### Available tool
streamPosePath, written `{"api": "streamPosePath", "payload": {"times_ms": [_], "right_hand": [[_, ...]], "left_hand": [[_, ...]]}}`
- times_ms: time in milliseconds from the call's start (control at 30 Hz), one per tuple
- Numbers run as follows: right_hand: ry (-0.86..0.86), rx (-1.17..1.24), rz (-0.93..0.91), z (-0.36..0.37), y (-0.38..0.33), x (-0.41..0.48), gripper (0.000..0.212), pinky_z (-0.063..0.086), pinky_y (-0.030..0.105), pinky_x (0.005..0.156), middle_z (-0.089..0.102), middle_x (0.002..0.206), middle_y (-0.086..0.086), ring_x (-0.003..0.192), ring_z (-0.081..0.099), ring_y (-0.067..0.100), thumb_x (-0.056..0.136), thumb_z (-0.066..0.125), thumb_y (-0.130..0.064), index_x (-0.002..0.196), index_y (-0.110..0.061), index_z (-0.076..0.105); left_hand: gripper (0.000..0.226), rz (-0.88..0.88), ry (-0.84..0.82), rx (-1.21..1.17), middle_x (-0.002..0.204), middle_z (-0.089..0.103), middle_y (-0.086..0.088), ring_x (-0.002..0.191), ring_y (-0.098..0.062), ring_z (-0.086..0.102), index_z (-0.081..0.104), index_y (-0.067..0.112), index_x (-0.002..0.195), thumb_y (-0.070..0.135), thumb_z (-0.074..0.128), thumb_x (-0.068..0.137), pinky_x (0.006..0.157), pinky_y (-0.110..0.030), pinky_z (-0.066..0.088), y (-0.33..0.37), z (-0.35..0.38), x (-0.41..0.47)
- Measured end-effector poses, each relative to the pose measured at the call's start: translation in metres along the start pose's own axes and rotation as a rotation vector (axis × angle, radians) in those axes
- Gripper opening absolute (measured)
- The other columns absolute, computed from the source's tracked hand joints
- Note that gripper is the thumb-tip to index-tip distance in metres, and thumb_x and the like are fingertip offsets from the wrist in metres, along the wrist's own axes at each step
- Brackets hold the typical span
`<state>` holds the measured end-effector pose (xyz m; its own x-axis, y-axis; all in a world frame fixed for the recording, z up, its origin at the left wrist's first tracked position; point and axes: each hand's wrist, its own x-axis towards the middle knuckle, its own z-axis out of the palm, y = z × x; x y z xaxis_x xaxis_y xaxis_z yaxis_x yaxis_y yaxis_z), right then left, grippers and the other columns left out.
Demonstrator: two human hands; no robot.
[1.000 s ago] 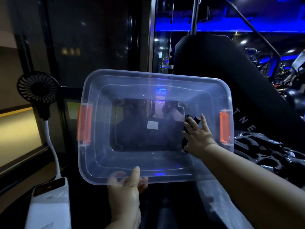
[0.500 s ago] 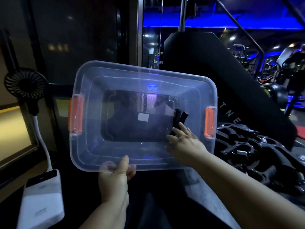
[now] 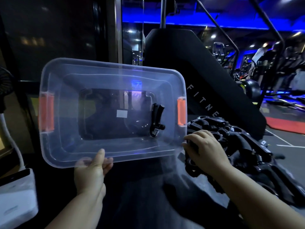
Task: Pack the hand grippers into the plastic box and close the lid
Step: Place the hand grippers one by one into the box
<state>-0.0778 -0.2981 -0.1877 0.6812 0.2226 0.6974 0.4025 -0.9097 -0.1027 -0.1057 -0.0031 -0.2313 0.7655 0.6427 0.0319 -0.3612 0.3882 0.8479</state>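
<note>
A clear plastic box (image 3: 54, 146) with orange side latches is tilted with its open top toward me. My left hand (image 3: 91, 171) grips its near rim, thumb inside. One black hand gripper (image 3: 156, 119) lies inside against the right end of the box. My right hand (image 3: 206, 151) is outside the box at its lower right corner, fingers curled over a black hand gripper (image 3: 191, 162) at the edge of a pile of black hand grippers (image 3: 239, 139). No lid is visible.
A white power bank (image 3: 14, 199) with a cable lies at lower left, beside a small black fan (image 3: 5, 83). A black padded gym machine (image 3: 198, 66) stands behind the box. Gym equipment fills the right background.
My right hand left one hand gripper inside the box, withdrew, and moved right and down onto the pile. The view has swung to the right; the box stays in my left hand.
</note>
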Motion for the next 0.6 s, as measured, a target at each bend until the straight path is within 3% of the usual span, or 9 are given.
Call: {"api": "streamPosePath", "payload": {"times_ms": [100,233,333,467,533,600], "right_hand": [[0.090,-0.073,0.107,-0.010,0.024,-0.010,0.032,0.046,0.029,0.080,0.070,0.089,-0.004,0.092,0.059,0.023,0.085,0.053,-0.044,0.091,-0.021,0.074],[0.163,-0.136,0.377,-0.022,0.054,-0.022,0.030,0.043,0.040,0.094,0.070,0.101,0.004,0.105,0.056,0.029,0.085,0.056,-0.042,0.100,-0.022,0.072],[0.125,-0.175,0.560,-0.027,0.072,-0.027,0.033,0.034,0.047,0.106,0.065,0.113,0.008,0.119,0.046,0.031,0.086,0.063,-0.039,0.114,-0.022,0.066],[-0.050,-0.247,0.731,-0.028,0.081,-0.031,0.048,0.012,0.056,0.115,0.051,0.137,0.010,0.139,0.028,0.030,0.090,0.052,-0.048,0.132,-0.025,0.052],[-0.120,-0.246,0.828,-0.027,0.081,-0.031,0.055,0.002,0.062,0.112,0.035,0.150,0.009,0.144,0.016,0.028,0.092,0.046,-0.052,0.140,-0.026,0.042],[-0.124,-0.205,0.869,-0.027,0.079,-0.030,0.056,0.004,0.066,0.109,0.028,0.154,0.007,0.145,0.011,0.026,0.092,0.046,-0.052,0.142,-0.029,0.038]], "left_hand": [[0.022,-0.009,-0.014,-0.004,0.048,0.064,-0.002,0.048,-0.009,0.066,0.048,0.006,0.099,0.013,0.066,0.088,0.050,-0.021,0.056,0.000,0.000,0.001],[0.025,0.000,-0.008,-0.012,0.049,0.064,0.001,0.049,-0.009,0.066,0.042,0.015,0.081,0.015,0.066,0.088,0.051,-0.021,0.057,0.001,0.001,0.001],[0.024,0.000,-0.018,-0.007,0.048,0.064,0.002,0.050,-0.009,0.067,0.043,0.014,0.080,0.015,0.066,0.089,0.050,-0.021,0.056,0.001,0.001,-0.002],[0.024,0.003,-0.023,-0.001,0.046,0.063,0.003,0.049,-0.008,0.066,0.045,0.015,0.075,0.014,0.064,0.090,0.050,-0.020,0.056,0.004,0.004,-0.006],[0.023,0.002,-0.035,0.002,0.046,0.063,0.003,0.049,-0.007,0.066,0.047,0.014,0.074,0.014,0.063,0.090,0.049,-0.020,0.056,0.005,0.004,-0.007],[0.022,-0.005,-0.041,0.010,0.047,0.063,0.003,0.049,-0.007,0.066,0.049,0.012,0.074,0.015,0.064,0.090,0.048,-0.019,0.055,0.004,0.003,-0.007]]}}
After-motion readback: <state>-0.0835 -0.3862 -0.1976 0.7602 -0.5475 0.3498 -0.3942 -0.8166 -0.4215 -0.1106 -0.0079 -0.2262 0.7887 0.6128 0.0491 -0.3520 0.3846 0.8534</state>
